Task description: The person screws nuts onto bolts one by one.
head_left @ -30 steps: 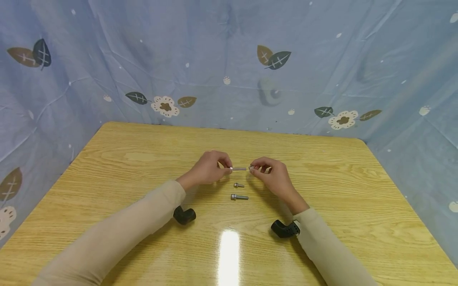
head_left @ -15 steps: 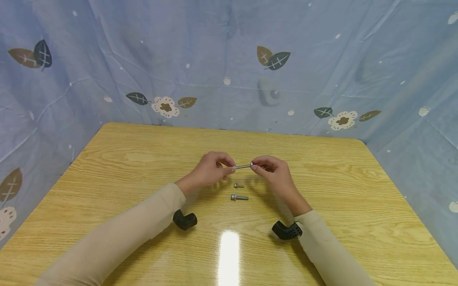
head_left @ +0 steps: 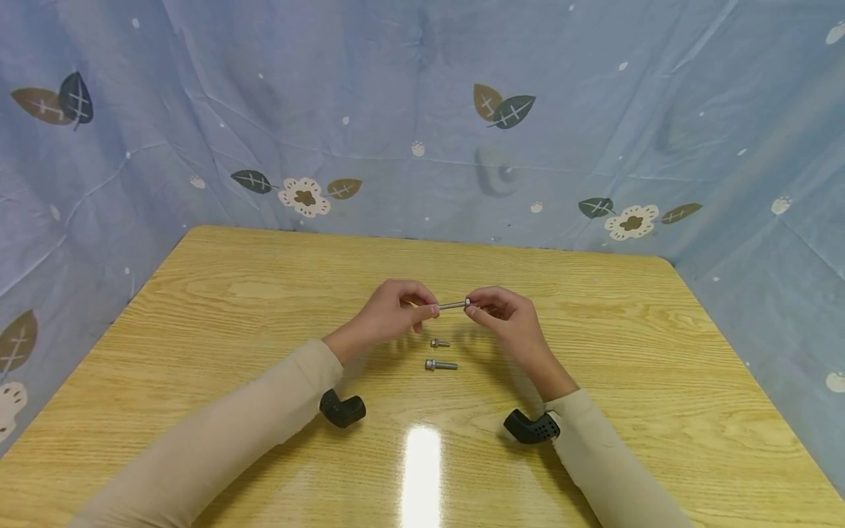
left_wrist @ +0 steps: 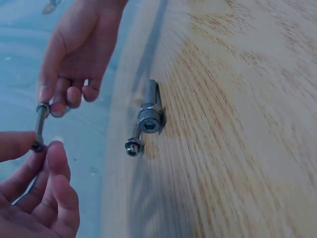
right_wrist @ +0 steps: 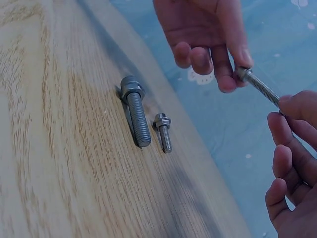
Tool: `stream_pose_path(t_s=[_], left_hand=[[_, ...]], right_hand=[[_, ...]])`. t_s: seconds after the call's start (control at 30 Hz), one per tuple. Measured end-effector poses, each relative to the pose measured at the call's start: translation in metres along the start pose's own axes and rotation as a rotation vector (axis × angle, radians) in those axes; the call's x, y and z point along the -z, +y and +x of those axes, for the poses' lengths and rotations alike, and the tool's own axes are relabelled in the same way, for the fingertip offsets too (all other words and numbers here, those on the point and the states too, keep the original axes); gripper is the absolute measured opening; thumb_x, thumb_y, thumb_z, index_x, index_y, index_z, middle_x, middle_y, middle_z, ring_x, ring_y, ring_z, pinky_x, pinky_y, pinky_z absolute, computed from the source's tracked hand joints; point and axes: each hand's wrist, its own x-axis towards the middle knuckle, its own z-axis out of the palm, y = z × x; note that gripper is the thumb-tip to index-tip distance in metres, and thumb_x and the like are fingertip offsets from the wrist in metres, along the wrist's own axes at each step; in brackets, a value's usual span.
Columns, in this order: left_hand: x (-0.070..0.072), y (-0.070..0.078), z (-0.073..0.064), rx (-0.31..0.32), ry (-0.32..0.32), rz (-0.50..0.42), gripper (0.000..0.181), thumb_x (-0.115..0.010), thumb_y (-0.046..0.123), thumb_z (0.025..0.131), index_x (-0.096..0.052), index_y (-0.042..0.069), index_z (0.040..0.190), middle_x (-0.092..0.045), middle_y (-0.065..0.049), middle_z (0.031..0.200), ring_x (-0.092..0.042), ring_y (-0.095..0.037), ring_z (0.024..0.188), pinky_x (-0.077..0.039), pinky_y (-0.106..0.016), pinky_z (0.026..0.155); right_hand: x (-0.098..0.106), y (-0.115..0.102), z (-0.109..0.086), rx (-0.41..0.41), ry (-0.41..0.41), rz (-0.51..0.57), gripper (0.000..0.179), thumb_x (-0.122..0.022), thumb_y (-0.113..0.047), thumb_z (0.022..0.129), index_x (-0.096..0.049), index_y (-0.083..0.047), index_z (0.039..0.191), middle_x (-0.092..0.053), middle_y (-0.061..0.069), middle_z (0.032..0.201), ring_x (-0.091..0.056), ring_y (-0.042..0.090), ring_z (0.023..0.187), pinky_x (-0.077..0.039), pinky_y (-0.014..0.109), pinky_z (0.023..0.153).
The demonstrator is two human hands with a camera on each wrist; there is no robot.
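Note:
My left hand (head_left: 394, 312) pinches the head of a long metal bolt (head_left: 452, 305) between thumb and fingers. The bolt lies nearly level above the table, its threaded shank pointing right. At the shank's far end my right hand (head_left: 507, 319) pinches a small nut (head_left: 467, 302). In the left wrist view the nut (left_wrist: 43, 108) sits at the bolt's end, against the right thumb. From the right wrist, the threads of the bolt (right_wrist: 265, 90) show between both hands, while the right fingertips hide the nut.
Below the hands, on the wooden table (head_left: 264, 257), lie a small bolt (head_left: 440, 343) and a thicker bolt (head_left: 441, 364), each with a nut close under its head. A blue patterned cloth (head_left: 409, 110) hangs behind the table.
The bolt and nut, apart a second ago, have come together end to end. Both hands have shifted slightly right, and the bolt's right end has tilted up. The two lying bolts have stayed put.

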Motion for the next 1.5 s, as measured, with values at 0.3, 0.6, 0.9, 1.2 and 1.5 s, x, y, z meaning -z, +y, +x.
stream_pose_path(t_s=[0.3,0.6,0.9,1.2,1.5], left_hand=[[-0.002,-0.0021,0.0004,-0.005,-0.003,-0.078,0.018,-0.06,0.023,0.097,-0.069,0.012,0.108,-0.069,-0.014,0.106,-0.063,-0.041,0.08,-0.052,-0.045,0.063],[-0.0032,-0.0005,-0.0035,-0.024,0.032,-0.118,0.013,-0.064,0.02,0.094,-0.069,0.017,0.106,-0.068,-0.005,0.104,-0.065,-0.04,0.081,-0.052,-0.047,0.068],[-0.0055,-0.0024,-0.005,-0.088,0.077,-0.082,0.013,-0.065,0.017,0.094,-0.07,0.013,0.105,-0.069,-0.007,0.104,-0.066,-0.039,0.077,-0.054,-0.044,0.069],[-0.0052,-0.0042,-0.0047,-0.069,0.141,-0.141,0.01,-0.067,0.015,0.092,-0.071,0.013,0.101,-0.069,-0.008,0.104,-0.065,-0.043,0.076,-0.054,-0.052,0.073],[-0.0008,0.002,-0.008,-0.073,0.142,-0.146,0.012,-0.067,0.016,0.092,-0.071,0.013,0.103,-0.068,-0.008,0.105,-0.064,-0.045,0.08,-0.053,-0.054,0.077]], right_hand=[[0.0009,0.0033,-0.0008,-0.03,-0.004,0.017,0.021,-0.067,-0.018,0.092,-0.068,-0.003,0.107,-0.068,-0.005,0.089,-0.066,0.028,0.09,-0.055,0.029,0.08],[0.0016,0.0013,0.0007,-0.021,-0.038,0.028,0.023,-0.061,-0.019,0.096,-0.066,0.002,0.102,-0.067,-0.004,0.084,-0.064,0.027,0.084,-0.052,0.029,0.08],[-0.0028,0.0018,0.0022,-0.027,-0.048,-0.027,0.037,-0.049,-0.027,0.103,-0.064,0.004,0.09,-0.063,0.009,0.081,-0.059,0.027,0.074,-0.052,0.035,0.074],[-0.0005,-0.0028,-0.0002,0.065,-0.033,0.015,0.026,-0.059,-0.01,0.096,-0.061,-0.002,0.122,-0.062,0.016,0.117,-0.061,0.017,0.092,-0.053,0.027,0.081],[-0.004,-0.0028,-0.0004,0.092,-0.025,0.007,0.022,-0.061,-0.009,0.095,-0.065,0.002,0.114,-0.066,0.005,0.106,-0.064,0.013,0.093,-0.055,0.027,0.081]])
